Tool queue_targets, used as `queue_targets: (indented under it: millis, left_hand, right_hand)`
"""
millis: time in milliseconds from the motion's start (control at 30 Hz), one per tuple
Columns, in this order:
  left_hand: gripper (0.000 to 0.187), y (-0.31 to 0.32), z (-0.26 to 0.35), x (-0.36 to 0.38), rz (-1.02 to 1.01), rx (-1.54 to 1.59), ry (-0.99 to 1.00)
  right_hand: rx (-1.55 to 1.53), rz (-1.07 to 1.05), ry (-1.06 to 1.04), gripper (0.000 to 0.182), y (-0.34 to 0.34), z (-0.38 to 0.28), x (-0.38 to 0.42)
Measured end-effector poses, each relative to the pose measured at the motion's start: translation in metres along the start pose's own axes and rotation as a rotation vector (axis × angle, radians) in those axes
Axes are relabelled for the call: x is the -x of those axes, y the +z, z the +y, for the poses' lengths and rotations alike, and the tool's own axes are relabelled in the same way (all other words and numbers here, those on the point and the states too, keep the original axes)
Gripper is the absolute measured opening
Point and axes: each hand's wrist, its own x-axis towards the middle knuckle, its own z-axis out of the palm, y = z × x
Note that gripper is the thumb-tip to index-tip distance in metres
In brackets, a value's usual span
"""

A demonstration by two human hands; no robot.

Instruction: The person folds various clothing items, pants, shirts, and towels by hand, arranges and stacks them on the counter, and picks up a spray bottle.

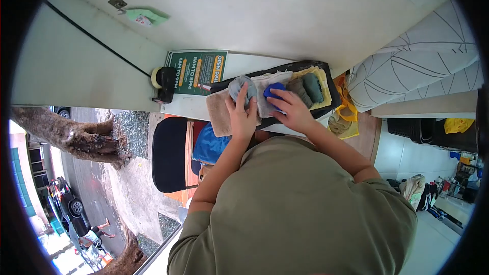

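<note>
A long black tray (333,103) lies crosswise in front of me, holding folded and rolled cloths. My left hand (243,114) has its fingers pressed on a light grey-blue rolled cloth (237,86). Under that hand is a beige folded towel (218,114), which hangs over the near side. My right hand (293,109) grips a bright blue rolled cloth (275,89) from the near side. A grey towel (265,106) lies between the hands. Further right in the tray are dark olive rolls (299,89), a dark green roll (312,87) and a yellow cloth (326,84).
A green sign (196,71) and a black object with a tape roll (162,82) are at the left on the white table (186,108). A black chair (169,154) stands near my left arm. A yellow bag (347,107) hangs at the right.
</note>
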Motion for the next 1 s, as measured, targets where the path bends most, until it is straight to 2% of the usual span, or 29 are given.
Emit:
queue_targets:
  millis: [33, 67, 100, 200, 233, 333, 367, 467, 500, 533, 633, 733, 767, 867, 900, 1000]
  left_hand:
    - [0.066, 0.003, -0.005, -0.001, 0.01, -0.074, 0.117]
    - [0.07, 0.008, -0.001, -0.001, -0.072, -0.015, 0.18]
    - [0.075, 0.015, 0.005, 0.0, -0.153, 0.043, 0.243]
    - [0.082, 0.033, 0.03, 0.005, -0.308, 0.096, 0.371]
    - [0.083, 0.039, 0.036, 0.007, -0.34, 0.096, 0.401]
    - [0.092, 0.056, 0.022, -0.003, -0.307, -0.059, 0.513]
    - [0.098, 0.061, 0.02, -0.004, -0.41, -0.146, 0.557]
    - [0.087, 0.076, 0.017, 0.003, -0.568, -0.484, 0.585]
    - [0.068, 0.087, 0.007, 0.002, -0.507, -0.44, 0.595]
    - [0.063, 0.095, -0.005, 0.001, -0.502, -0.433, 0.632]
    - [0.05, 0.105, -0.029, 0.001, -0.502, -0.407, 0.736]
    - [0.044, 0.099, -0.045, 0.006, -0.519, -0.395, 0.808]
    - [0.044, 0.097, -0.044, 0.006, -0.523, -0.4, 0.813]
    - [0.047, 0.089, -0.03, 0.007, -0.471, -0.276, 0.709]
    - [0.049, 0.087, -0.023, 0.003, -0.433, -0.217, 0.652]
    - [0.062, 0.088, 0.0, -0.004, -0.428, -0.327, 0.534]
  right_hand:
    - [-0.299, 0.015, 0.19, 0.079, 0.002, -0.006, 0.001]
    - [-0.6, 0.029, 0.378, 0.076, 0.0, -0.015, -0.003]
    - [-1.016, 0.129, 0.582, 0.071, -0.007, -0.025, -0.01]
    - [-0.878, 0.063, 0.417, 0.074, -0.038, -0.008, -0.028]
    - [-0.798, 0.105, 0.382, 0.075, -0.05, 0.001, -0.032]
    - [-0.264, 0.162, 0.19, 0.076, -0.086, 0.028, -0.051]
    - [-0.146, 0.136, 0.174, 0.075, -0.094, 0.026, -0.057]
    - [0.16, 0.097, 0.1, 0.075, -0.108, 0.025, -0.074]
    - [0.222, 0.108, 0.07, 0.075, -0.106, 0.027, -0.077]
    - [0.286, 0.118, 0.041, 0.075, -0.106, 0.031, -0.079]
    - [0.212, 0.067, 0.035, 0.074, -0.101, 0.042, -0.084]
    - [0.348, -0.148, -0.077, 0.068, -0.065, 0.068, -0.072]
    - [0.42, -0.36, -0.139, 0.058, -0.039, 0.094, -0.053]
    - [0.417, -0.474, 0.097, 0.055, -0.016, 0.108, -0.04]
    - [0.336, -0.528, 0.173, 0.047, -0.021, 0.108, -0.043]
    - [0.069, -0.478, 0.263, 0.04, -0.03, 0.119, -0.047]
